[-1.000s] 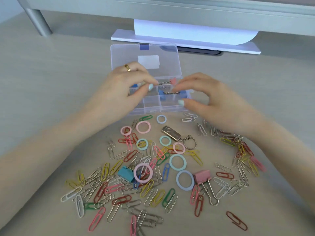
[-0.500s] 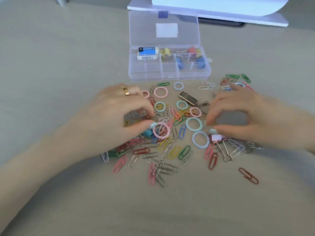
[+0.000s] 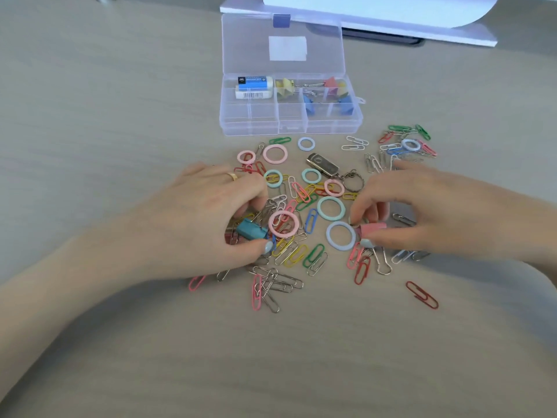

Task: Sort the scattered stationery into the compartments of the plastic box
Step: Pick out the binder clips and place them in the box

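A clear plastic box [image 3: 250, 128] stands open at the back, its lid laid flat behind it. One compartment holds an eraser [image 3: 253, 87]; others hold yellow, pink and blue binder clips. In front of it lie several coloured paper clips, plastic rings and a USB stick [image 3: 322, 165] on a key ring. My left hand [image 3: 208, 218] pinches a teal binder clip [image 3: 251, 230] in the pile. My right hand [image 3: 422, 206] pinches a pink binder clip [image 3: 373, 228] between thumb and fingers, on the table.
A white stand [image 3: 361, 31] with a curled sheet of paper sits behind the box. A lone red paper clip [image 3: 421, 294] lies at the near right. More clips and a ring [image 3: 410, 145] are scattered to the right of the box.
Both hands came back from the box to the pile. The left hand closed on the teal binder clip, the right on the pink one. The camera tilted down.
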A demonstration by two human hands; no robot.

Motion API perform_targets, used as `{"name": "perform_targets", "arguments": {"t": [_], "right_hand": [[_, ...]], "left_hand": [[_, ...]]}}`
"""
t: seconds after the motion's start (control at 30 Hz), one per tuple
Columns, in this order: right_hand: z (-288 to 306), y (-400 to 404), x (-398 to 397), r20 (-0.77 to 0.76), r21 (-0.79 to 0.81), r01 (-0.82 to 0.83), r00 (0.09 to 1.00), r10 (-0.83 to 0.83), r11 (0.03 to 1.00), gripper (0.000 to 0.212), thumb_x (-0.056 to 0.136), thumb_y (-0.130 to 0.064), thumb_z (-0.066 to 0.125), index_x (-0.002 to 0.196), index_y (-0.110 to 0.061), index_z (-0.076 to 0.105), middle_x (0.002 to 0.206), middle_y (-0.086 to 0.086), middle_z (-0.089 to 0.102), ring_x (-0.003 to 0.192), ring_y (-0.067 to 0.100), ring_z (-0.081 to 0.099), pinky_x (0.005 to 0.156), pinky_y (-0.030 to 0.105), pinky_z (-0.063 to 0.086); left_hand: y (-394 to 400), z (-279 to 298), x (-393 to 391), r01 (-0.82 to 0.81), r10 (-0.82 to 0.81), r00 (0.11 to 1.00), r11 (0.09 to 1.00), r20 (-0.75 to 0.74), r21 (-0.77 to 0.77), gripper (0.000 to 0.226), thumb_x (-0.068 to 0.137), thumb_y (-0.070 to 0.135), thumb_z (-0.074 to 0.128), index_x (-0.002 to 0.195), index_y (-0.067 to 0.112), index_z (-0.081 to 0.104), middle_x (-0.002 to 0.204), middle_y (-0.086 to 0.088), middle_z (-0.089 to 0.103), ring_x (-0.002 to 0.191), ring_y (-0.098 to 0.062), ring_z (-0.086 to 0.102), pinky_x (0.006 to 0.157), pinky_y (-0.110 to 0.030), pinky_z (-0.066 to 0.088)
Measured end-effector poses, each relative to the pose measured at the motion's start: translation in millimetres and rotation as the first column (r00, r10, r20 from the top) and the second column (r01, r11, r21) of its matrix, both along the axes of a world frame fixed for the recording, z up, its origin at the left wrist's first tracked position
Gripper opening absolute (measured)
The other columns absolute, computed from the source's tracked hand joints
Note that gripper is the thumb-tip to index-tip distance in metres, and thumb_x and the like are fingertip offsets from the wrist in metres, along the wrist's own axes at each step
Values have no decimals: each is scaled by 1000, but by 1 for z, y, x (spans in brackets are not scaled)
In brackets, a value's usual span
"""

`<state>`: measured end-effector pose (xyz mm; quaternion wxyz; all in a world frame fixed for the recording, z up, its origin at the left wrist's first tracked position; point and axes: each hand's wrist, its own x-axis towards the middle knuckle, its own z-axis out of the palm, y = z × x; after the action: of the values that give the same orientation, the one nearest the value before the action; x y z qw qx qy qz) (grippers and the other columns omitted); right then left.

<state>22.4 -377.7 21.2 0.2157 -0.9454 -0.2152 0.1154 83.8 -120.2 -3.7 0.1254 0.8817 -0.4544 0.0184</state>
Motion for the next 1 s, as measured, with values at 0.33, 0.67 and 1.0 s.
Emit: {"name": "perform_targets", "arguments": {"t": [0.33,0.67,1.0], "right_hand": [[5,-6,4,-12,91,-6,1000,7,996,21,79,-50,61,98,-42,61,89,-13,56,87,9,54,75,14,39],[3,-14,5,-72,69,-38,996,43,997,18,74,-50,64,90,-46,60,95,-20,60,92,7,56,97,33,35],[33,-23,46,132,366,176,962,-238,914,20,68,-50,65,82,-36,67,86,-15,66,79,10,62,73,18,45]], "left_hand": [[8,4,11,-75,61,991,990,-117,-119,33,71,51,40,96,31,50,83,18,54,81,-6,42,74,-23,25],[6,8,11,-139,35,972,882,-231,-450,17,79,35,53,94,35,61,93,20,57,86,-1,54,79,-10,35],[-22,17,61,-155,34,969,853,-243,-499,20,78,34,53,96,32,62,98,11,61,91,-4,55,84,-13,38]]}}
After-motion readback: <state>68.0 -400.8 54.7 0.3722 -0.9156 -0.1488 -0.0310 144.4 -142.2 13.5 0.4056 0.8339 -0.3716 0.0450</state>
